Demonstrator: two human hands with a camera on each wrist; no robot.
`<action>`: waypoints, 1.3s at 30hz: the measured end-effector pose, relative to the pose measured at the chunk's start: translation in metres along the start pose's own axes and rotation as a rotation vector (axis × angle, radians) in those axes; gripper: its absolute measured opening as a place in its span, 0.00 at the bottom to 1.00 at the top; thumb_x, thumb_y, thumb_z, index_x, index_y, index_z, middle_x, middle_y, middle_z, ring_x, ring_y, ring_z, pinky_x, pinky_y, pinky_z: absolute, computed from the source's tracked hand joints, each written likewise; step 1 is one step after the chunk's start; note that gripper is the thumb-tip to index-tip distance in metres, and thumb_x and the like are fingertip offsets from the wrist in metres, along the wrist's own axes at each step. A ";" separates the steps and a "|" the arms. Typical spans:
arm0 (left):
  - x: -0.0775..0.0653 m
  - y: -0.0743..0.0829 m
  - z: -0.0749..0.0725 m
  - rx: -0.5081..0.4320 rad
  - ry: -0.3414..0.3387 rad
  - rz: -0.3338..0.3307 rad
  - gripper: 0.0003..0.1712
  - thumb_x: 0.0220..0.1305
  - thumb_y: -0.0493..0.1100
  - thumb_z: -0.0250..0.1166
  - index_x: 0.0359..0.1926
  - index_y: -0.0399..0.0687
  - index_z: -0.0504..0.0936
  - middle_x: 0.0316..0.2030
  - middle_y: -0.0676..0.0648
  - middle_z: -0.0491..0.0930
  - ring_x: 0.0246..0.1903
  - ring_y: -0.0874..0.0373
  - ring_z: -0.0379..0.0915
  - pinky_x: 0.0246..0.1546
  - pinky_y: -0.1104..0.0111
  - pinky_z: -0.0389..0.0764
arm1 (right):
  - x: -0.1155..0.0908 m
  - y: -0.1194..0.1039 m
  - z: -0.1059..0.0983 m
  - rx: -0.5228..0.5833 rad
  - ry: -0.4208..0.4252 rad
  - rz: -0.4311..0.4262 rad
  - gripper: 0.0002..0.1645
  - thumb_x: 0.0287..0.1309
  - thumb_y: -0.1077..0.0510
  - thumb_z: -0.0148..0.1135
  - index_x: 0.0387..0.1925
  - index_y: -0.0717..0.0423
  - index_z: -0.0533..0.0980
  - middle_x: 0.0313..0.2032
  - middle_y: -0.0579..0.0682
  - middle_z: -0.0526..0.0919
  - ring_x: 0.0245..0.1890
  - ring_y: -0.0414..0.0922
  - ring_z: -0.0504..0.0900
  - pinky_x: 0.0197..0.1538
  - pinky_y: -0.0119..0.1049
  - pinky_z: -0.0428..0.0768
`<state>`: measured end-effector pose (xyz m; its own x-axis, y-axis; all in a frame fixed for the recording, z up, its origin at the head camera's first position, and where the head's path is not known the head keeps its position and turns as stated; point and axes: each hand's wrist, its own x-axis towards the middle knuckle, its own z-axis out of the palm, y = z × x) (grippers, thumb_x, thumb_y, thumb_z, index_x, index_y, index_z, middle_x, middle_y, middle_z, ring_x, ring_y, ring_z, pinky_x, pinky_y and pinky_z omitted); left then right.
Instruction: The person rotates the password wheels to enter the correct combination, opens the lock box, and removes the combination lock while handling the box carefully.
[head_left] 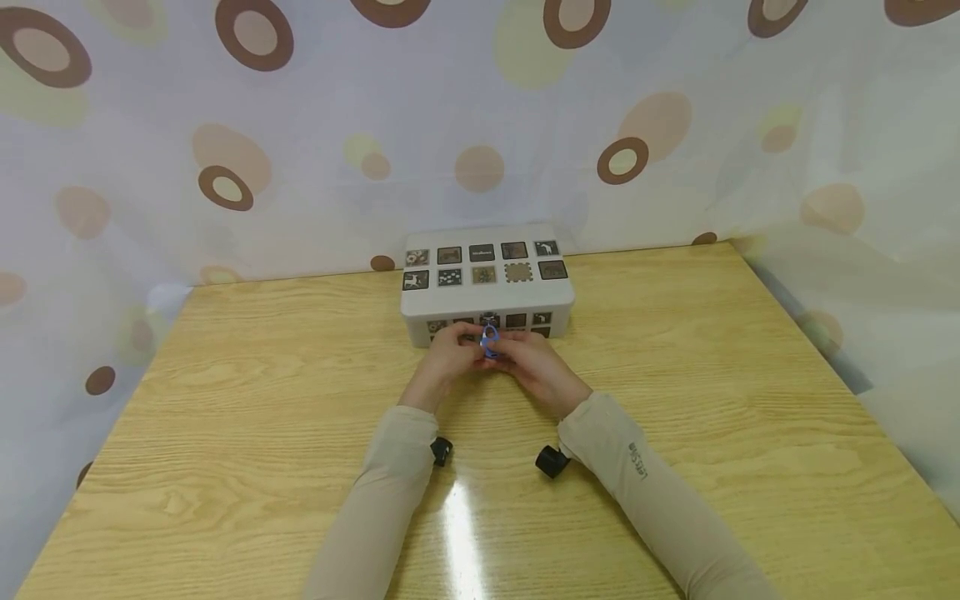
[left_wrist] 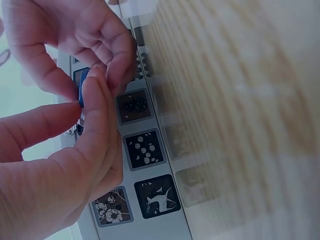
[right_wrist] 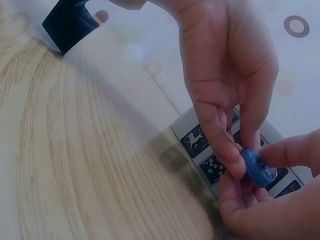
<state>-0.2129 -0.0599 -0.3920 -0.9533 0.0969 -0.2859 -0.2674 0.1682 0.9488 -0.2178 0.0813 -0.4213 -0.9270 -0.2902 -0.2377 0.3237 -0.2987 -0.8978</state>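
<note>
What looks like a small blue padlock (head_left: 491, 340) is between my two hands, just under the metal clasp (head_left: 489, 318) on the front of a white box. From the left, my left hand (head_left: 450, 354) pinches it between thumb and fingers. My right hand (head_left: 536, 362) pinches it from the other side. In the right wrist view the padlock (right_wrist: 257, 167) shows a rounded blue body, with fingertips of both hands touching it. Only a thin blue edge of it appears in the left wrist view. Fingers hide whether it is hooked through the clasp.
The white box (head_left: 487, 296) has its lid down and bears dark picture squares. It stands at the back of the wood-grain table (head_left: 285, 400), near a spotted curtain (head_left: 480, 108). A black camera (head_left: 552, 461) sits at the right wrist, another (head_left: 442, 451) at the left.
</note>
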 end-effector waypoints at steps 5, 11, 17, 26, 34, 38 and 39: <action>0.000 0.001 0.000 0.011 0.000 0.002 0.21 0.62 0.23 0.54 0.57 0.28 0.72 0.28 0.44 0.74 0.22 0.61 0.75 0.40 0.65 0.84 | -0.002 -0.002 0.000 0.043 0.013 0.029 0.11 0.69 0.66 0.46 0.45 0.72 0.71 0.36 0.53 0.77 0.30 0.41 0.79 0.40 0.32 0.82; 0.000 0.001 -0.001 0.010 -0.006 -0.004 0.20 0.63 0.24 0.54 0.57 0.28 0.72 0.29 0.44 0.74 0.22 0.61 0.76 0.39 0.67 0.84 | -0.001 -0.002 0.000 -0.003 -0.005 0.017 0.13 0.68 0.67 0.49 0.48 0.76 0.70 0.36 0.54 0.77 0.31 0.41 0.79 0.41 0.30 0.82; 0.002 0.000 -0.001 -0.011 -0.012 -0.004 0.21 0.63 0.24 0.54 0.58 0.27 0.71 0.29 0.44 0.74 0.21 0.62 0.76 0.37 0.69 0.84 | 0.000 -0.001 -0.001 -0.029 -0.010 0.011 0.21 0.69 0.68 0.48 0.55 0.83 0.64 0.41 0.55 0.74 0.34 0.40 0.78 0.41 0.28 0.81; 0.002 -0.001 -0.002 -0.004 -0.017 -0.011 0.21 0.63 0.24 0.54 0.58 0.28 0.71 0.30 0.43 0.74 0.23 0.61 0.77 0.40 0.66 0.84 | 0.000 -0.001 -0.001 0.013 0.008 0.030 0.14 0.68 0.67 0.48 0.49 0.76 0.69 0.39 0.54 0.75 0.33 0.41 0.78 0.40 0.29 0.82; 0.001 0.000 -0.001 -0.015 -0.010 -0.011 0.21 0.62 0.23 0.53 0.57 0.28 0.72 0.30 0.42 0.74 0.22 0.60 0.77 0.38 0.68 0.84 | -0.002 -0.006 -0.005 0.027 -0.008 0.053 0.15 0.69 0.63 0.48 0.49 0.73 0.70 0.38 0.54 0.79 0.33 0.42 0.81 0.45 0.34 0.82; 0.001 0.000 0.000 -0.034 -0.012 -0.018 0.21 0.62 0.22 0.53 0.57 0.27 0.71 0.30 0.43 0.73 0.22 0.60 0.77 0.36 0.70 0.84 | -0.002 -0.009 -0.009 -0.026 -0.018 0.054 0.17 0.68 0.65 0.49 0.52 0.77 0.70 0.36 0.53 0.81 0.34 0.42 0.82 0.48 0.34 0.82; 0.001 0.000 0.000 -0.036 -0.013 -0.020 0.21 0.62 0.22 0.52 0.58 0.27 0.71 0.29 0.43 0.72 0.23 0.60 0.77 0.37 0.70 0.84 | -0.002 -0.010 -0.009 -0.032 -0.017 0.059 0.17 0.68 0.66 0.49 0.52 0.77 0.69 0.35 0.53 0.81 0.34 0.42 0.82 0.47 0.33 0.82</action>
<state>-0.2141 -0.0596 -0.3924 -0.9459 0.1062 -0.3065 -0.2916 0.1353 0.9469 -0.2207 0.0933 -0.4154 -0.9028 -0.3223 -0.2847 0.3715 -0.2509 -0.8939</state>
